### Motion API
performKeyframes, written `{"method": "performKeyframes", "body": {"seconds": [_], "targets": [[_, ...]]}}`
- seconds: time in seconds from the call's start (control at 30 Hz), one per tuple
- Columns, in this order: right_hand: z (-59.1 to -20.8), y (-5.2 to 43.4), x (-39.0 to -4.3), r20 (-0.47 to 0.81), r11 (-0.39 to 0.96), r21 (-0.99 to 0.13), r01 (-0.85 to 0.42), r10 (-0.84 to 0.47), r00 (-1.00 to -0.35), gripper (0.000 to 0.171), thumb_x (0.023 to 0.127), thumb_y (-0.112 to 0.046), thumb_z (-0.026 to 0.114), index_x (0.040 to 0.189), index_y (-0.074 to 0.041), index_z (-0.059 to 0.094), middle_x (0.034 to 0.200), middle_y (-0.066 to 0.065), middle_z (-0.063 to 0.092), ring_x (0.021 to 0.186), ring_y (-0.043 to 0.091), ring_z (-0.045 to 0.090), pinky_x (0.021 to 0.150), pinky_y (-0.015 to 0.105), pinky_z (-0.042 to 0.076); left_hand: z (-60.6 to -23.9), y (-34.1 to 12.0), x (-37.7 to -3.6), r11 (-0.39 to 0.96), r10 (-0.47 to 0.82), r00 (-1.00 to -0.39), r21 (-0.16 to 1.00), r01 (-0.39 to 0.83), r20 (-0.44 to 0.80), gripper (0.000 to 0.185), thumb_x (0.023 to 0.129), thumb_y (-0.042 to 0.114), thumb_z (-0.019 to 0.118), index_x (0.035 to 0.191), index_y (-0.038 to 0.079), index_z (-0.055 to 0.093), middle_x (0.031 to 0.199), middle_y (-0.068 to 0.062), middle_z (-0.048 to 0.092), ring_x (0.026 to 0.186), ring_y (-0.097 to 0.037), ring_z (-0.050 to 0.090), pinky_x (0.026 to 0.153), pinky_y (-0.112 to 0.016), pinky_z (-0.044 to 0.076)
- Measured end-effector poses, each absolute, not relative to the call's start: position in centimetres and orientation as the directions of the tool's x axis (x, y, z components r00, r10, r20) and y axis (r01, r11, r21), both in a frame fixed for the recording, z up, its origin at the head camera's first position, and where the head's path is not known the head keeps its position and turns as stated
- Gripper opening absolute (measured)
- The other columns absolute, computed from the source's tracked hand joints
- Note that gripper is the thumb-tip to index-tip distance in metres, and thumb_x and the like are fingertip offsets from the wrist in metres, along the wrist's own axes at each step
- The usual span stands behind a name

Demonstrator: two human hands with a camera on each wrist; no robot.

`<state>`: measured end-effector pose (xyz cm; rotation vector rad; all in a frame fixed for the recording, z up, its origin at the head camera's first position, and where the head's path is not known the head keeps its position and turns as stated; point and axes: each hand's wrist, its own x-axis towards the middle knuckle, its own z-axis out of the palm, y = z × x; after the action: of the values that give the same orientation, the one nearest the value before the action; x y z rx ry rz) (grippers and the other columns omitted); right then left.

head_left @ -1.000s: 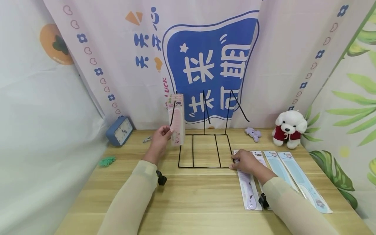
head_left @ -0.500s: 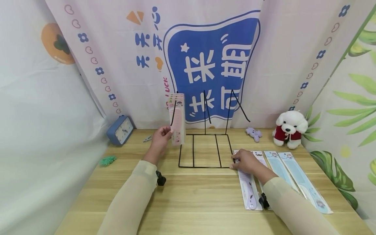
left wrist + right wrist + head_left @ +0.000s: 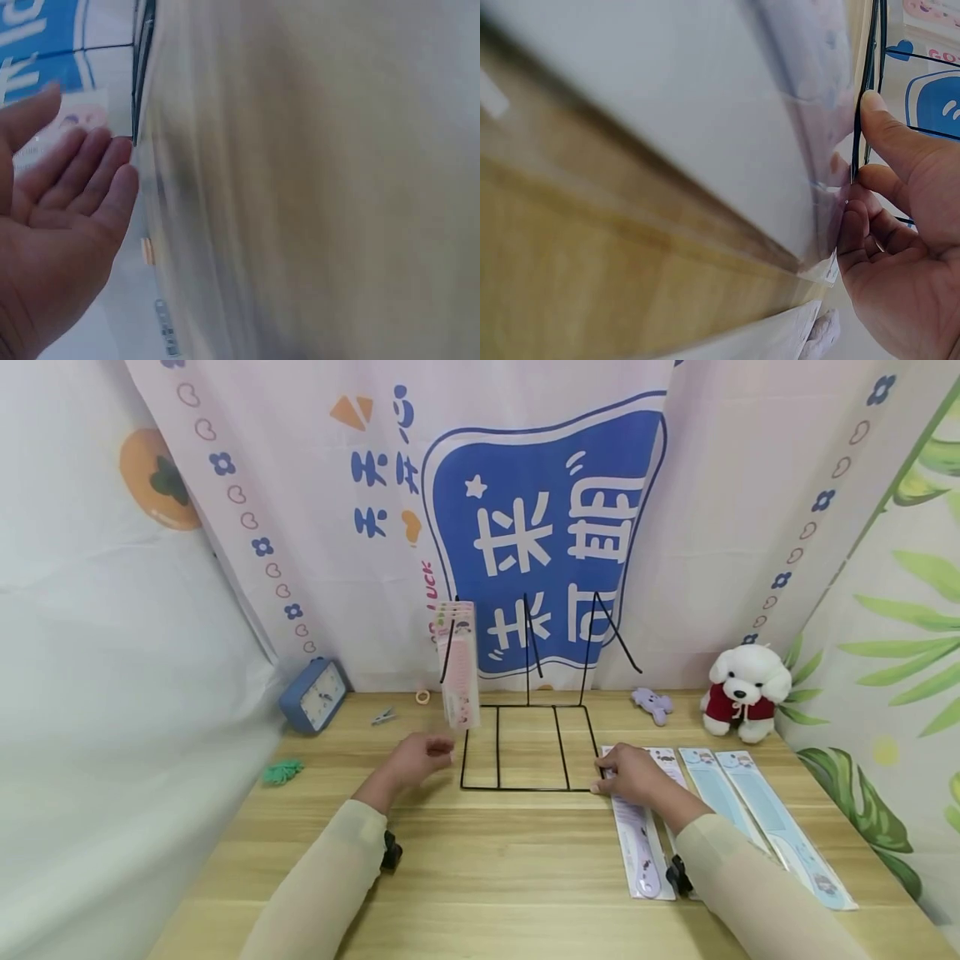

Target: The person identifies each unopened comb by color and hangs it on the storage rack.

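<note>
Pinched between the thumb and fingers of our right hand [image 3: 630,772] is the black wire rack [image 3: 525,789], held at the near right corner of its base on the table [image 3: 480,877]. From the head view we see mainly the back of that hand; the right wrist view shows the thumb on the wire, a forefinger against it and the other fingers curled below. Our left hand [image 3: 420,760] is well to the left of this grip, holding nothing, just outside the rack's left edge. The head view sets it apart from the pink comb packets [image 3: 461,681], which hang on the rack's left hook, farther back than the grip. Only the left wrist view gives us its palm, with fingers loosely extended and thumb held away; there, that hand partly hides a packet behind it. Just right of the grip lies a lilac comb packet [image 3: 643,860], its upper part overlapped by our hand, and beside it a second packet [image 3: 666,762], largely covered by our forearm. We cannot tell whether the hand touches either. Farther right lie two blue packets [image 3: 783,827]. Beyond the grip, toward the curtain [image 3: 375,610], are a purple toy [image 3: 652,704] and, more to the right, a white plush dog [image 3: 746,693]. Past our left hand we find a small ring [image 3: 422,697], a clip [image 3: 382,716] and a blue clock [image 3: 313,696], with a green bundle [image 3: 282,772] farther left.
</note>
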<state>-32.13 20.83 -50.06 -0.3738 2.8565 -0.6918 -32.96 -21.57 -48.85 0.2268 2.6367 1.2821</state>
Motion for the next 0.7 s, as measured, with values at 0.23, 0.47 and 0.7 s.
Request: {"method": "performKeyframes", "body": {"seconds": [0.23, 0.47, 0.7], "targets": [[-50.2, 20.7, -32.1, -0.112, 0.858, -0.471, -0.205, -0.289, -0.951, 0.058, 0.097, -0.029, 0.086, 0.144, 0.000, 0.069, 0.142, 0.025, 0.066, 0.139, 0.051, 0.057, 0.118, 0.064, 0.048, -49.5, -20.3, -32.0, 0.787, 0.304, -0.941, 0.596, 0.161, -0.147, 0.062, 0.099, 0.029, 0.084, 0.155, 0.011, 0.063, 0.159, -0.014, 0.061, 0.152, -0.037, 0.053, 0.127, -0.054, 0.044], [-50.3, 20.7, -31.9, -0.117, 0.855, -0.480, -0.197, -0.285, -0.951, 0.058, 0.097, -0.029, 0.086, 0.145, -0.001, 0.068, 0.143, 0.025, 0.065, 0.140, 0.050, 0.058, 0.119, 0.063, 0.048, -49.7, -19.3, -32.0, 0.818, 0.282, -0.940, 0.561, 0.131, -0.191, 0.069, 0.097, 0.030, 0.086, 0.158, 0.014, 0.059, 0.167, -0.018, 0.051, 0.158, -0.040, 0.044, 0.131, -0.058, 0.037], [-49.8, 20.9, -32.1, -0.098, 0.855, -0.463, -0.232, -0.310, -0.946, 0.058, 0.097, -0.029, 0.086, 0.143, 0.001, 0.069, 0.141, 0.025, 0.067, 0.136, 0.051, 0.060, 0.117, 0.064, 0.049, -49.4, -18.9, -32.1, 0.834, 0.289, -0.936, 0.534, 0.143, -0.201, 0.070, 0.099, 0.032, 0.084, 0.160, 0.013, 0.057, 0.169, -0.015, 0.049, 0.160, -0.038, 0.042, 0.132, -0.056, 0.035]]}}
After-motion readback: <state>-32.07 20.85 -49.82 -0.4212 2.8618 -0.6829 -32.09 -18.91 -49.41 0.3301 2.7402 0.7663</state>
